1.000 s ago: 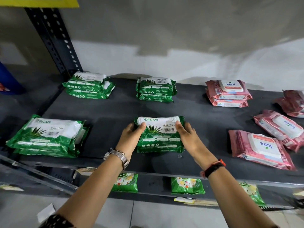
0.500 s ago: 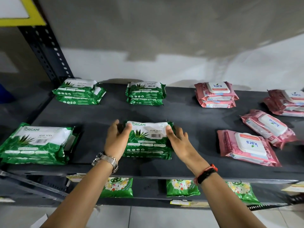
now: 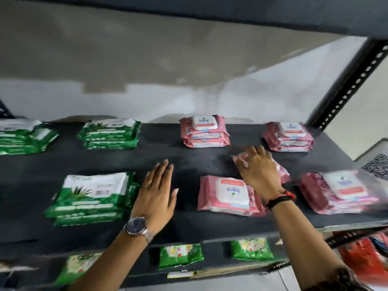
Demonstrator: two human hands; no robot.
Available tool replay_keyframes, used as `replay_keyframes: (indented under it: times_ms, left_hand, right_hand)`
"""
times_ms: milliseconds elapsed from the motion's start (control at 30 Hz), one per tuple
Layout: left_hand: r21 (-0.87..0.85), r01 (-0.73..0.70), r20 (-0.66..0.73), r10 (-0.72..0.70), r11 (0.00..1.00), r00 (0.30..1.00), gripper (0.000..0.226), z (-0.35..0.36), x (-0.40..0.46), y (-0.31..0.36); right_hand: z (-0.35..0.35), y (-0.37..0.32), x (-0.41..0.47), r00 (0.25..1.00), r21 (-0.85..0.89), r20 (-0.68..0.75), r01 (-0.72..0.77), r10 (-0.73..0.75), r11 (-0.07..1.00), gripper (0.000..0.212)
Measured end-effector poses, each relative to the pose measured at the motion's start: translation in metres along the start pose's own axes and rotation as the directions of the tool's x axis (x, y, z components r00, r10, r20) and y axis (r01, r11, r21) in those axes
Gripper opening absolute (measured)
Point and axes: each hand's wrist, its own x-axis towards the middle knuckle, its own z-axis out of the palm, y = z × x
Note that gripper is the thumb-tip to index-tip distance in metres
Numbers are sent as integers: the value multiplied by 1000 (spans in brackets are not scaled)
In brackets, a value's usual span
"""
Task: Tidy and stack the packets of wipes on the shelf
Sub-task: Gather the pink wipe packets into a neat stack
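Left hand [image 3: 154, 198] was open, fingers spread flat, palm down over bare dark grey shelf board [image 3: 189, 225], holding nothing, just right of the front stack of green plastic aloe wipe packets [image 3: 90, 198]; right hand [image 3: 259, 171] lay fingers-down on a loose pink plastic wipe packet [image 3: 282, 172] mid-shelf, grip blurred, cannot tell if clasped or only pressing; another single pink packet with white flip lid [image 3: 228, 195] lay just in front of it, under the right wrist; pink front-right stack [image 3: 338, 191] was blurred; two pink stacks at the back [image 3: 204, 132] [image 3: 288, 137]; two green stacks at back left [image 3: 110, 134] [image 3: 23, 137]; all packets were on the same shelf.
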Motion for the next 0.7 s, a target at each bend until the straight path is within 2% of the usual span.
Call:
replay_keyframes:
  times_ms: [133, 200, 300, 433, 500, 567, 700]
  left_hand:
    - [112, 82, 193, -103, 990, 976, 56, 29, -6, 4]
    - [157, 101, 241, -137, 983, 961, 59, 39, -10, 6]
    - [155, 118, 243, -154, 981, 958, 69, 44, -14, 7]
    - [128, 140, 209, -165, 982, 964, 56, 46, -14, 8]
    - [125, 154, 207, -178, 980, 962, 64, 46, -14, 8]
    - [100, 165, 215, -183, 981, 959, 73, 45, -14, 8]
    - [71, 164, 193, -175, 984, 966, 76, 47, -15, 7]
  right_hand:
    - [-4, 44, 19, 988, -89, 141, -47, 59, 995, 61]
    - [-4, 58, 23, 974, -95, 213, -61, 80, 994, 67]
    - [-1, 67, 26, 969, -110, 232, -55, 79, 992, 70]
    - [-6, 70, 27, 985, -103, 173, -12, 30, 995, 68]
    - [-15, 68, 25, 989, -95, 134, 69, -56, 993, 68]
    - [-26, 61, 21, 971, -46, 109, 219, -213, 975, 68]
    - [-40, 38, 3, 839, 124, 205, 488, -503, 864, 75]
